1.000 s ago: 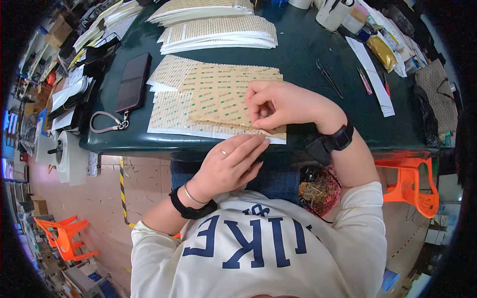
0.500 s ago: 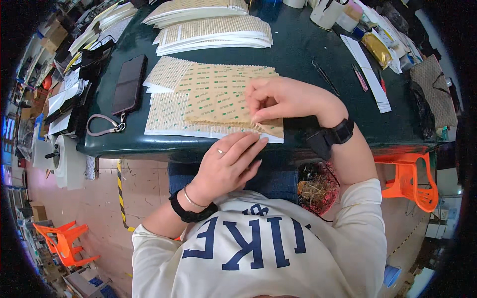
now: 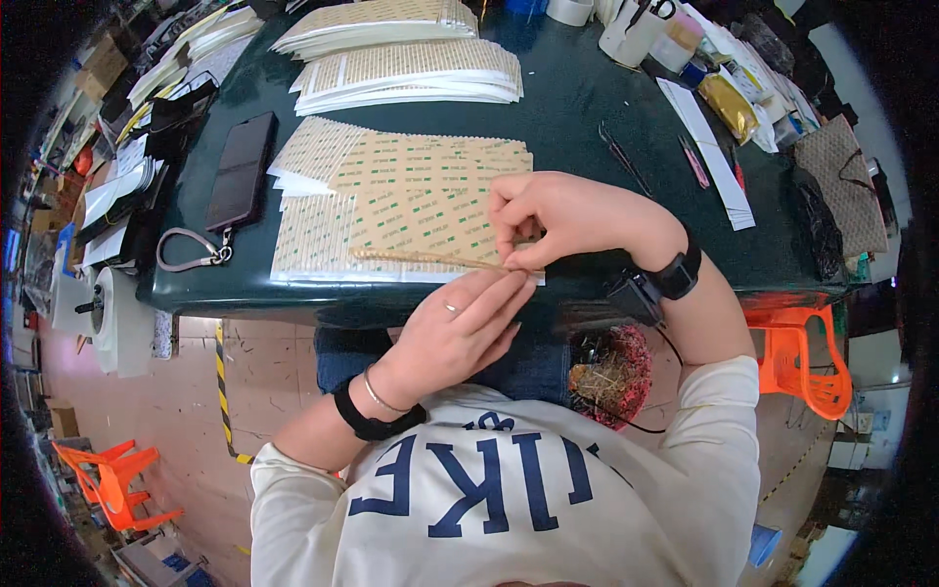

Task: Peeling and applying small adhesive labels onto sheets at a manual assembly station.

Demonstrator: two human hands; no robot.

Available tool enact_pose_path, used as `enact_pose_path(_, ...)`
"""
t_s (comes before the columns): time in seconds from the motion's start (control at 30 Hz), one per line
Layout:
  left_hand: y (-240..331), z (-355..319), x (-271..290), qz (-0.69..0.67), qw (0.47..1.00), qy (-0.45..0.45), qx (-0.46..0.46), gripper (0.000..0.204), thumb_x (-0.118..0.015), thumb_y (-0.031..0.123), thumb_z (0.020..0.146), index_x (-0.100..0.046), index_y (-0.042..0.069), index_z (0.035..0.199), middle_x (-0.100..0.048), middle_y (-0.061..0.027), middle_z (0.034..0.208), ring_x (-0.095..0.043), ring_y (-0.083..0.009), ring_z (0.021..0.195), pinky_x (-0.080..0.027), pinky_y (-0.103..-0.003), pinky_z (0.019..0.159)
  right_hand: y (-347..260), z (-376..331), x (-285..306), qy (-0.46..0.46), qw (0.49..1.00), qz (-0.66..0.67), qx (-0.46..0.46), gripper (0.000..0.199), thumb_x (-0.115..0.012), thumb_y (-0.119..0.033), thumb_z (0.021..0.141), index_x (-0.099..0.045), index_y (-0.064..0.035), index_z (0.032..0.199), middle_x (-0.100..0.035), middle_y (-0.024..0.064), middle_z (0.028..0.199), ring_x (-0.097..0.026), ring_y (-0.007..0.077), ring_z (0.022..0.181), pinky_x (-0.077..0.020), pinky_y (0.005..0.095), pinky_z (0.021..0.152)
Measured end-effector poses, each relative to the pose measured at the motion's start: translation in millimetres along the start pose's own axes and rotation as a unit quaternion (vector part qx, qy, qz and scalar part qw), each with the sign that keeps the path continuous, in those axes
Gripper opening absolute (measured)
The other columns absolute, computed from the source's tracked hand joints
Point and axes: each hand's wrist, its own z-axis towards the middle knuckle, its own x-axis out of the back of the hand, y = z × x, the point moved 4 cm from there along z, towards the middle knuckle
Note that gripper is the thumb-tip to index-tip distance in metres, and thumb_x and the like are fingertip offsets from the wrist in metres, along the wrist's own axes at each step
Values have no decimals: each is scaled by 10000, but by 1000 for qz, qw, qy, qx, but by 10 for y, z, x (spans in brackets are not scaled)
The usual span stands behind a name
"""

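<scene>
Patterned brown-backed adhesive sheets (image 3: 421, 201) with green marks lie fanned in layers at the near edge of the table. My right hand (image 3: 577, 223) is closed in a pinch above their near right corner, at the end of a narrow brown paper strip (image 3: 421, 257) running along the near side. What lies between its fingertips is mostly hidden. My left hand (image 3: 460, 318) is at the same corner, fingers together with their tips on the sheet edge and almost touching the right fingertips. Its thumb is out of sight.
Two stacks of similar sheets (image 3: 411, 73) stand farther back. A phone (image 3: 242, 171) with a strap lies left. Right are black tweezers (image 3: 624, 157), a pink-handled tool (image 3: 694, 161) and a white strip (image 3: 714, 161). A red basket (image 3: 616, 377) of scraps sits below the table edge.
The brown strip along the near side looks narrower and straighter now. My right fingertips have moved slightly down toward the left fingertips. The whole view has shifted a little.
</scene>
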Motion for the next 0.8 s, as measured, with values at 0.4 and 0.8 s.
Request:
enact_pose_path(0.4, 5, -6, 4, 28, 1000, 4, -7, 559, -786, 104, 780, -662, 49, 1322, -590, -96, 1331, -616, -278, 1164, -538, -399, 977, 93, -43, -4, 35, 998, 53, 19, 85, -740, -84, 842, -696, -20, 878, -552, 29, 1031, -580, 115, 802, -499, 252, 713)
enact_pose_path(0.8, 36, -33, -1, 42, 999, -1, 28, 548, -750, 102, 805, -646, 60, 1341, -570, -89, 1322, -584, -260, 1182, -515, -399, 998, 115, -26, -22, 50, 997, 44, 33, 85, -742, -82, 838, -696, -25, 880, -548, 32, 1025, -589, 115, 816, -503, 254, 715)
